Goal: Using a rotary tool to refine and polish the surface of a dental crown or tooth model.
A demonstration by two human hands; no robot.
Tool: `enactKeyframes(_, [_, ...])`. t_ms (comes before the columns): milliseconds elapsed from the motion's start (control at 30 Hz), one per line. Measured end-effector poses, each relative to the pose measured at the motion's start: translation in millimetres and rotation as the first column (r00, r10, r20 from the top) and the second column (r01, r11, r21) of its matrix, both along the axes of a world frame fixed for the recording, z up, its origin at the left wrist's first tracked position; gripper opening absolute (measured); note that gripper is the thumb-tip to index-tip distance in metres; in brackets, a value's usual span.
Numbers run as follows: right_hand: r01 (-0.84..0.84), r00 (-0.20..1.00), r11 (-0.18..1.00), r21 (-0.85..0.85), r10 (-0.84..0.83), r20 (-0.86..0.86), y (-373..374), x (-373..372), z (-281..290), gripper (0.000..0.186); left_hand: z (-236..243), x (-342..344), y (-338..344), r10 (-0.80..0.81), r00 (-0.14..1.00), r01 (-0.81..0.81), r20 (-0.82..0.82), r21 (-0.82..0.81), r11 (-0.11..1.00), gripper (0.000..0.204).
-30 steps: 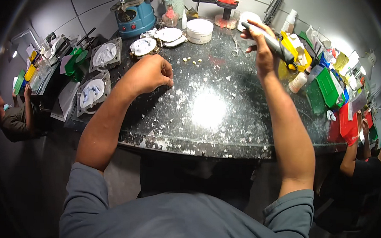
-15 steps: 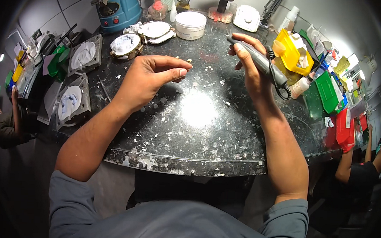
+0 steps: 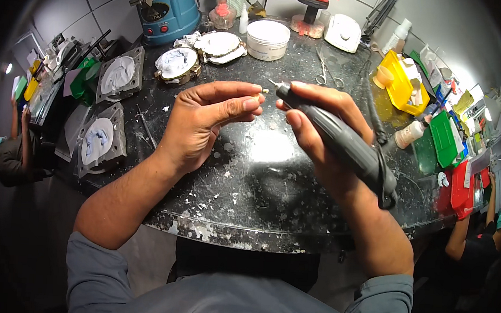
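Think of the black, white-speckled tabletop (image 3: 225, 203) as a clock, with 6 nearest the person. The picking up is done: both held things are off the tabletop. A small gap seems to be left between the tool's thin metal tip (image 3: 273, 82) and the piece. Whether the piece has any marks is too small to tell.

The left hand (image 3: 199, 117) comes in from 8 o'clock, with thumb and fingers pinched on a small pale yellow piece (image 3: 264, 91) near 12. The right hand (image 3: 331, 127) comes from 4 o'clock, wrapped round a thick dark grey tool (image 3: 342, 133) like a fat pen, which points between 10 and 11. The two hands are apart.

Silver metal scissors (image 3: 323, 75) lie at 1 o'clock, a round white plastic tub (image 3: 267, 47) stands at 12, and a yellow plastic tray (image 3: 400, 98) sits at 2.
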State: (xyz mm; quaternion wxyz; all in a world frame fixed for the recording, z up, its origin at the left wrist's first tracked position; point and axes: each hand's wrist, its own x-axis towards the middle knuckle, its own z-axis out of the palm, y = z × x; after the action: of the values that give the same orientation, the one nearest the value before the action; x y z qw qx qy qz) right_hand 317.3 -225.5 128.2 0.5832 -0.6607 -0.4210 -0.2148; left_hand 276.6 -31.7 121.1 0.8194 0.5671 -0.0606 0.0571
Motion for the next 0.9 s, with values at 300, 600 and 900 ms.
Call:
enactKeyframes(300, [-0.092, 0.991, 0.994, 0.066, 0.085, 0.099, 12, -7, -8, 0.038, -6, -4, -4, -0.079, 0.996, 0.083, 0.027, -0.164, 0.983, 0.021])
enactKeyframes(600, [-0.025, 0.993, 1.0, -0.011, 0.026, 0.119, 8, -3, -3, 0.034, -3, -5, -6, -0.032, 0.999, 0.032, -0.001, -0.106, 0.994, 0.013])
enactKeyframes(900, [-0.025, 0.98, 1.0, -0.017, 0.028, 0.195, 8, -2, -3, 0.035, -10, -4, -3, -0.061, 0.995, 0.069, 0.074, -0.105, 0.992, 0.014])
